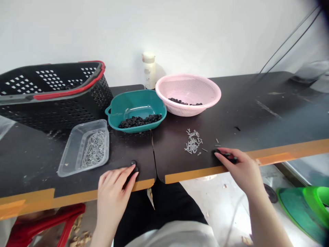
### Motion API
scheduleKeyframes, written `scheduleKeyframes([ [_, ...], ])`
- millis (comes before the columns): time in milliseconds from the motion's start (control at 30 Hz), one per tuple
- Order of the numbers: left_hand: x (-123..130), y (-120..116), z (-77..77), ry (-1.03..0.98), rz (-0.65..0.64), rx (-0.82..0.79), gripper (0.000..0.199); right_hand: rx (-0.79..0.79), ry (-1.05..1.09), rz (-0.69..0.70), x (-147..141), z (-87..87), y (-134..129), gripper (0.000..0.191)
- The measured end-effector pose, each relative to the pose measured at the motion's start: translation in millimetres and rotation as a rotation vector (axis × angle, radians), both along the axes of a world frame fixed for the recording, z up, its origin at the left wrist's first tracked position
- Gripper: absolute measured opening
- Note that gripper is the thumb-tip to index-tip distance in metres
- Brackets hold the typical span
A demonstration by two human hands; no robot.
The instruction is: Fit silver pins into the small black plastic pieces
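My left hand [115, 188] rests at the table's front edge, its thumb and fingers closed around small round black knobs [133, 162], partly hidden by the fingers. On the right, my right hand [239, 168] pinches a small black piece [218, 151] just above the table edge. More black and a glint of metal show between its fingers, but their shape is mostly covered. A loose pile of short silvery metal pins [193, 141] lies left of my right hand, with a few strays close to the fingertips.
A clear plastic tray [65, 161] holds many metal pins. Behind it are a black basket [56, 113] with a red handle, a teal basin [136, 129] and a pink colander [189, 111], both with black pieces inside. A white bottle [149, 70] stands by the wall.
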State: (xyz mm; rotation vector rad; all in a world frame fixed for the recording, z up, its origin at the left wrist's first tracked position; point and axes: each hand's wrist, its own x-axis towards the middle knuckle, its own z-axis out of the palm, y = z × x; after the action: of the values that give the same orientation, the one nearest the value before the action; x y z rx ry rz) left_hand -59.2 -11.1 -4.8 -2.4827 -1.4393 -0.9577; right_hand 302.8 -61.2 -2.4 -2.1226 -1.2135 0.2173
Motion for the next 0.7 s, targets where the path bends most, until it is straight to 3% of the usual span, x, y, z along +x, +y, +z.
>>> scheduleKeyframes([
  [133,12,-6,2.3,-0.076,0.117,0.100,0.023,0.036,-0.029,0.045,-8,0.7,2,0.035],
  [333,36,-20,3.3,-0.165,-0.073,0.043,0.021,0.066,-0.101,0.139,-13,-0.5,4,0.034],
  [500,40,-30,-1.1,-0.232,-0.088,-0.051,0.026,0.053,0.138,0.098,-30,2.9,0,0.033],
  [567,42,-33,1.1,-0.252,-0.126,-0.107,0.031,0.049,0.313,0.221,-52,6.7,3,0.031],
  [700,49,-35,7.9,-0.315,-0.274,-0.163,0.035,-0.028,0.623,0.654,-113,19.3,12,0.023],
])
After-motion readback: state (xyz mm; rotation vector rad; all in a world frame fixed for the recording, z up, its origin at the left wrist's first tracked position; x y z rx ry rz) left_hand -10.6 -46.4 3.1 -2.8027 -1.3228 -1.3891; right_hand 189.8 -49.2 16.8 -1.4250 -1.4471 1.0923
